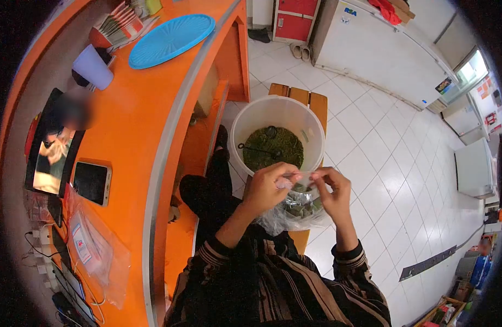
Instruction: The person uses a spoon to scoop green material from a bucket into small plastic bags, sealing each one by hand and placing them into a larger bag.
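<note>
A clear plastic bag (294,213) with green pieces inside hangs in front of me, below the rim of a large white bucket (316,128). My left hand (272,188) is closed on the bag's top edge, with some plastic bunched at its fingers. Opposite it, my right hand (332,191) pinches the same edge between thumb and fingertips. Behind my hands, the bucket holds a mass of green leafy bits (272,148), and a dark long-handled tool (262,150) lies on them.
The bucket stands on a wooden bench (300,96). Along the left runs an orange counter (128,131) with a blue tray (172,41), a purple cup (94,67), a phone (92,183) and a plastic packet (92,245). A white chest freezer (382,52) stands at the back.
</note>
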### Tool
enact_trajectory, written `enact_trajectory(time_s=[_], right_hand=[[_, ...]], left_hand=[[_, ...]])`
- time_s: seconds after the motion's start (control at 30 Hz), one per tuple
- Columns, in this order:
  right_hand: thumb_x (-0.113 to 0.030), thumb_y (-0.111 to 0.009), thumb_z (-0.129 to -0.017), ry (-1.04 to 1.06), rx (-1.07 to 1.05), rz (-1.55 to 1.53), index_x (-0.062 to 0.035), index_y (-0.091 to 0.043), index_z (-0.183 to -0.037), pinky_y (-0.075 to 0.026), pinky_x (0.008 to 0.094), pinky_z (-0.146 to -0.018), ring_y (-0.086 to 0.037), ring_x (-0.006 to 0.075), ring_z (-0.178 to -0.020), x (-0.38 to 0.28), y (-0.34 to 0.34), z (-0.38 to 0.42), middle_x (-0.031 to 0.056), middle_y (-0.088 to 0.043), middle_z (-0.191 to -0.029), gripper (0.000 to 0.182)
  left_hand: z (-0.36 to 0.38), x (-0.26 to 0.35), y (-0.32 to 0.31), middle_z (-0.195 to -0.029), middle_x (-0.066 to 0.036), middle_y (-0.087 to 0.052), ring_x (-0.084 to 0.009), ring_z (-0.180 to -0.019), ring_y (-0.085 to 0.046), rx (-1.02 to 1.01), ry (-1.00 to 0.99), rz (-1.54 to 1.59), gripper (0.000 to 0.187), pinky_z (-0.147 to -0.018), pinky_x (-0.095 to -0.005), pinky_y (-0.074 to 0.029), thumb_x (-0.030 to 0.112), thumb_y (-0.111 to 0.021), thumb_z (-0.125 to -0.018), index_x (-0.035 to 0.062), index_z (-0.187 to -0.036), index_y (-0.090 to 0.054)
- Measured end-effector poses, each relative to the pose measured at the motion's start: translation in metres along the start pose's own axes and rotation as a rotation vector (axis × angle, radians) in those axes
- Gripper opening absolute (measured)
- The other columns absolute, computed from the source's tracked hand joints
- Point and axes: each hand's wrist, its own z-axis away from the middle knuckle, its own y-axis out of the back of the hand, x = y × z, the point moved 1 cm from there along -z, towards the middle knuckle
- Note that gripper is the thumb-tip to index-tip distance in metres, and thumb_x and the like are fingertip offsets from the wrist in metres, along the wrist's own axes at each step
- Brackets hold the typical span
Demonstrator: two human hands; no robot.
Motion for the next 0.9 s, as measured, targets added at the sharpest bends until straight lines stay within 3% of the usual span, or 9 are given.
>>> enact_trajectory(time_s=[0.1, 0.17, 0.3, 0.47, 0.53, 0.6, 0.73, 0.83, 0.9], right_hand=[[-0.003, -0.058, -0.087, -0.100, 0.073, -0.112, 0.0042, -0.061, -0.086, -0.051, 0.0275, -0.064, -0.063, 0.0130, -0.069, 0.004, 0.020, 0.007, 0.0099, -0.065, -0.079, 0.008], [-0.007, -0.057, -0.089, -0.185, 0.036, -0.116, 0.0043, -0.060, -0.092, -0.051, 0.0288, -0.064, -0.063, 0.0136, -0.072, 0.016, 0.037, 0.011, 0.0110, -0.064, -0.082, 0.012], [-0.012, -0.059, -0.088, -0.127, -0.036, 0.230, 0.0028, -0.060, -0.099, -0.050, 0.0286, -0.067, -0.062, 0.0152, -0.077, 0.025, 0.010, 0.014, 0.0113, -0.062, -0.089, 0.018], [-0.014, -0.060, -0.088, -0.245, -0.071, -0.168, 0.0022, -0.059, -0.091, -0.048, 0.0272, -0.060, -0.059, 0.0145, -0.070, -0.007, -0.057, 0.007, 0.0094, -0.058, -0.078, 0.017], [-0.014, -0.062, -0.087, -0.155, -0.095, -0.163, 0.0021, -0.059, -0.088, -0.046, 0.0269, -0.057, -0.058, 0.0134, -0.066, -0.008, -0.067, 0.004, 0.0086, -0.057, -0.074, 0.017], [-0.014, -0.065, -0.084, 0.042, -0.123, 0.268, 0.0021, -0.058, -0.078, -0.041, 0.0251, -0.052, -0.054, 0.0102, -0.061, -0.008, -0.071, 0.000, 0.0060, -0.054, -0.067, 0.018], [-0.011, -0.066, -0.083, 0.049, -0.104, 0.180, 0.0021, -0.061, -0.078, -0.038, 0.0239, -0.049, -0.050, 0.0090, -0.057, -0.028, -0.065, -0.013, 0.0035, -0.050, -0.065, 0.015], [-0.010, -0.064, -0.085, -0.041, -0.224, -0.108, 0.0021, -0.063, -0.080, -0.040, 0.0222, -0.050, -0.051, 0.0089, -0.060, -0.017, -0.059, -0.021, 0.0016, -0.051, -0.072, 0.013], [-0.009, -0.064, -0.085, -0.029, -0.303, -0.174, 0.0019, -0.063, -0.080, -0.041, 0.0218, -0.051, -0.052, 0.0087, -0.061, -0.021, -0.060, -0.022, 0.0011, -0.050, -0.073, 0.012]], left_hand=[[0.009, -0.012, 0.018, -0.081, -0.006, -0.064, -0.0205, -0.074, -0.063, 0.054, -0.005, 0.005, 0.011, -0.068, -0.0299, -0.049, 0.003, -0.064, -0.079, 0.0019, -0.090, -0.061], [0.016, -0.026, 0.039, -0.091, -0.009, -0.063, -0.0229, -0.086, -0.061, 0.285, 0.564, 0.281, 0.009, -0.074, -0.0332, -0.048, 0.003, -0.059, -0.079, 0.0031, -0.088, -0.059], [0.026, -0.044, 0.043, -0.115, -0.018, -0.053, -0.0307, -0.113, -0.050, 0.364, 0.192, 1.475, 0.019, -0.095, -0.0415, -0.042, 0.020, -0.053, -0.086, 0.0030, -0.094, -0.054], [0.041, -0.015, 0.014, -0.112, -0.017, -0.056, -0.0286, -0.108, -0.055, 0.349, 0.509, 1.097, 0.032, -0.095, -0.0391, -0.043, 0.021, -0.053, -0.091, 0.0019, -0.117, -0.048], [0.054, -0.036, 0.004, -0.109, -0.010, -0.057, -0.0187, -0.101, -0.057, 0.334, 0.491, 0.744, 0.036, -0.085, -0.0321, -0.047, 0.016, -0.055, -0.091, 0.0061, -0.124, -0.045], [0.056, -0.039, 0.003, -0.110, -0.009, -0.057, -0.0196, -0.102, -0.057, 0.341, 0.350, 0.843, 0.032, -0.087, -0.0335, -0.047, 0.019, -0.053, -0.092, 0.0088, -0.122, -0.047], [0.060, -0.022, 0.023, -0.117, -0.012, -0.055, -0.0232, -0.107, -0.055, 0.419, 0.352, 1.220, 0.030, -0.090, -0.0371, -0.046, 0.024, -0.048, -0.094, 0.0124, -0.122, -0.046], [0.059, -0.022, 0.027, -0.124, -0.015, -0.051, -0.0260, -0.111, -0.052, 0.239, 0.176, 0.675, 0.035, -0.093, -0.0408, -0.044, 0.028, -0.042, -0.096, 0.0168, -0.129, -0.041], [0.056, -0.019, 0.022, -0.129, -0.016, -0.047, -0.0282, -0.115, -0.050, 0.319, 0.459, 1.531, 0.034, -0.095, -0.0436, -0.042, 0.030, -0.042, -0.097, 0.0180, -0.128, -0.042]])
